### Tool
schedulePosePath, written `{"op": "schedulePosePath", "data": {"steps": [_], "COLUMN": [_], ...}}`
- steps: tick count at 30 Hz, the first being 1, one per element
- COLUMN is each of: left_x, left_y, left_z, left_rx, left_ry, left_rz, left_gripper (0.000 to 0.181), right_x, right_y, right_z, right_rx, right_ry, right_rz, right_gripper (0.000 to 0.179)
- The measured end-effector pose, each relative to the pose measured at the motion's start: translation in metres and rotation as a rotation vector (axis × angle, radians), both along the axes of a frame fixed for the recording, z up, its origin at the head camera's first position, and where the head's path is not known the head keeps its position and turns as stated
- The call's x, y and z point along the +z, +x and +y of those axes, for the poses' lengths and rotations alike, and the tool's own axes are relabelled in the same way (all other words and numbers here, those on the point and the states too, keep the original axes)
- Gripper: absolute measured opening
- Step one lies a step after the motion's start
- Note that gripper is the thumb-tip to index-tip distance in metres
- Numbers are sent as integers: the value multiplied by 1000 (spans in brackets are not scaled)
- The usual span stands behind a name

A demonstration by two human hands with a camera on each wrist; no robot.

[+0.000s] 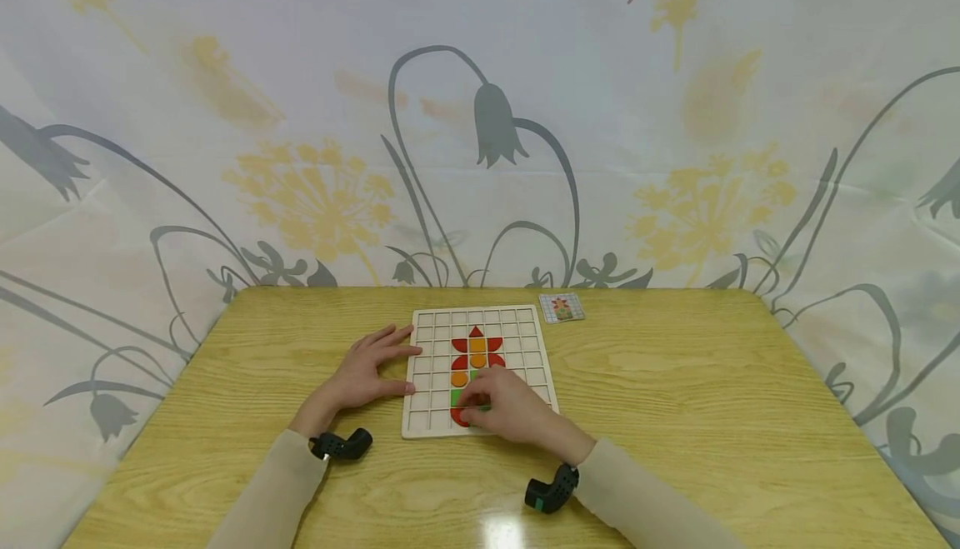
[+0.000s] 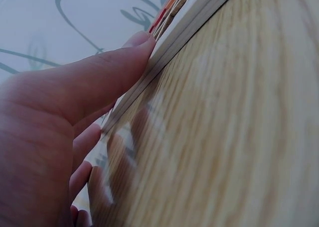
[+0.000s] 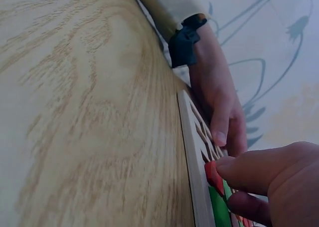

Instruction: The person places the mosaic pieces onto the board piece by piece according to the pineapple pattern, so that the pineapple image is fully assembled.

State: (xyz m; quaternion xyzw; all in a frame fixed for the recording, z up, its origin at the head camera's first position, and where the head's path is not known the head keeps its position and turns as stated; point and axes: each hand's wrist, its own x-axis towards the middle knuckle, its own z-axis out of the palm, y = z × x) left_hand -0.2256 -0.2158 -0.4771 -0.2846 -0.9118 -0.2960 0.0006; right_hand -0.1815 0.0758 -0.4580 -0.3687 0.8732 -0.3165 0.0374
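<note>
A pale wooden grid board [image 1: 427,399] lies on the table, with red, orange and green flat pieces set in a flower-like pattern. My left hand [image 1: 362,372] rests at its left edge, fingers spread and fairly straight; the left wrist view has the thumb [image 2: 134,52] on the rim. Over the lower part of the pattern, my right hand [image 1: 510,406] pinches a red rounded piece [image 3: 213,175] at the board's near side. That red piece sits slightly tilted beside a green piece [image 3: 219,207]. Part of the pattern is hidden under the right hand.
A small picture card [image 1: 562,307] with a similar flower pattern lies past the board's far right corner. The wooden table [image 1: 675,382] extends on both sides, and a flower-printed cloth [image 1: 585,116] hangs behind it. Black wrist cameras [image 1: 551,489] are strapped on both wrists.
</note>
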Motion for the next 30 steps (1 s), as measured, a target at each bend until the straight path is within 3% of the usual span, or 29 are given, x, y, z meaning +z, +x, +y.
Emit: {"op": "schedulePosePath", "data": {"steps": [7,19,30], "left_x": [1,1,3], "left_y": [0,0,-2], "left_z": [1,0,-3], "left_rx": [1,1,-35], "left_ry": [-3,-3,28], "left_rz": [-1,-7,3], "left_gripper": [55,55,50], "right_x": [-2,-2,1], "right_y": [3,3,-1], "right_z": [-2,-2,3], "right_rx": [-46,-45,-59], "right_ry": [56,16,-92], "right_rz": [26,0,-45], "right_gripper": [6,7,8]}}
